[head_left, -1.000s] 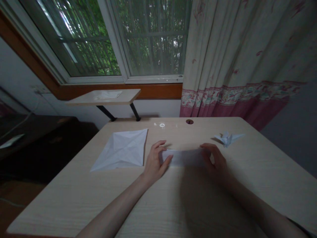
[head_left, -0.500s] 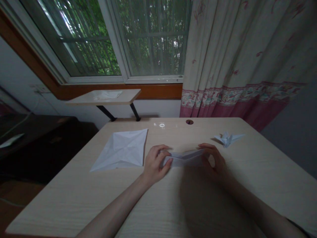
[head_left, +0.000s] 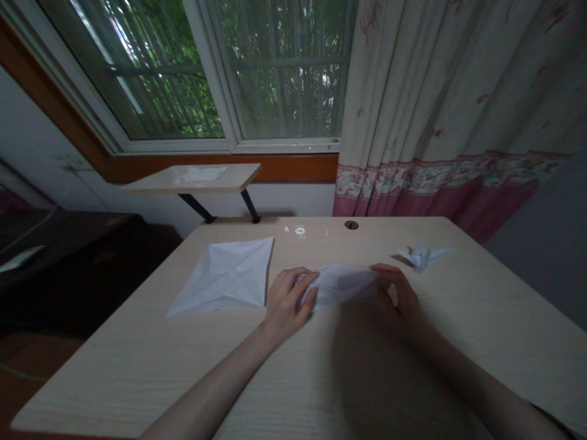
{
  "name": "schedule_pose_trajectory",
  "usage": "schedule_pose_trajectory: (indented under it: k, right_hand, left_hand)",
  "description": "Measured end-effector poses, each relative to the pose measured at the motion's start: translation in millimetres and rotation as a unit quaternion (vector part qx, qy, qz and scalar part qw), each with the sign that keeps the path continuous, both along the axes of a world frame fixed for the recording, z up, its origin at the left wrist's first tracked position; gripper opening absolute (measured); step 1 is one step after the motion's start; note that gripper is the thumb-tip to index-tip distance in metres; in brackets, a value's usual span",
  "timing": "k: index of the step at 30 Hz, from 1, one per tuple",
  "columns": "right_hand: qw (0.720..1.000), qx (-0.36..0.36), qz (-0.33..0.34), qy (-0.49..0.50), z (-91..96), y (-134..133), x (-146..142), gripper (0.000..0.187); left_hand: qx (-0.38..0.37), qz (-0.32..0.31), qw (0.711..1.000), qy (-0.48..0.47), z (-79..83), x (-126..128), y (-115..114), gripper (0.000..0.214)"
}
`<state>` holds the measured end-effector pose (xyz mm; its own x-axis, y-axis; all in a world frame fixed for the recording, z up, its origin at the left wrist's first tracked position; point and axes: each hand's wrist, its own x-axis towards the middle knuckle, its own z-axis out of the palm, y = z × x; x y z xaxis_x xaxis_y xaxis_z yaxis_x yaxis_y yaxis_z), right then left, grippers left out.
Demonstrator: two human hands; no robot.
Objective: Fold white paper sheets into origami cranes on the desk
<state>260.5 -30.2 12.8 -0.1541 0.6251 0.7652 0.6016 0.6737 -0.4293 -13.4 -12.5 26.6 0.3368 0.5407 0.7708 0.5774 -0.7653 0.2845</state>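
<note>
A folded white sheet of paper (head_left: 345,287) lies low over the middle of the desk, held at both ends. My left hand (head_left: 290,299) grips its left end, thumb in front and fingers behind. At the right end, my right hand (head_left: 398,298) has its fingers curled round the paper's edge; part of that grip is in shadow. Left of my left hand lies a creased white paper sheet (head_left: 233,275), spread flat. A folded paper crane (head_left: 422,256) rests beyond my right hand.
The pale wooden desk (head_left: 192,373) has a round cable hole (head_left: 351,225) at its far edge. A small raised shelf (head_left: 156,178) on black legs bears some white paper (head_left: 202,175). Behind are a window and a flowered curtain (head_left: 440,122).
The paper between my hands has opened out: its back layer now stands higher and more of its inner face shows. Both hands have hardly moved.
</note>
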Motion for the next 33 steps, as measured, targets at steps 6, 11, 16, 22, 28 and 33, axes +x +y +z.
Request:
schedule_pose_trajectory:
  k: [6, 11, 16, 22, 28, 33]
  right_hand:
    - [1.0, 0.005, -0.009, -0.006, -0.1, 0.0, -1.8, 0.033]
    - [1.0, 0.002, -0.008, -0.017, 1.2, -1.1, -4.2, 0.039]
    - [0.999, 0.018, -0.019, -0.03, 3.9, -1.1, -7.6, 0.041]
    - [0.999, 0.002, -0.026, -0.026, 2.2, 0.1, -8.9, 0.041]
    - [0.985, -0.118, -0.009, 0.125, -9.9, 1.0, -11.8, 0.053]
    - [0.973, -0.188, -0.011, 0.132, -11.4, 2.5, -11.3, 0.037]
  left_hand:
    - [-0.008, 0.005, 1.0, 0.014, 0.1, 1.1, -0.7, 0.027]
    - [-0.009, -0.017, 1.0, 0.008, 0.1, 1.2, -2.0, 0.026]
    - [-0.017, -0.015, 1.0, 0.0, -1.9, 1.3, -2.3, 0.019]
    - [-0.025, -0.027, 0.999, 0.002, -5.3, 2.5, 0.0, 0.03]
    - [-0.066, 0.06, 0.987, -0.136, -12.3, 9.0, 7.2, 0.049]
    - [-0.203, 0.049, 0.958, -0.198, -17.5, 8.0, 10.2, 0.048]
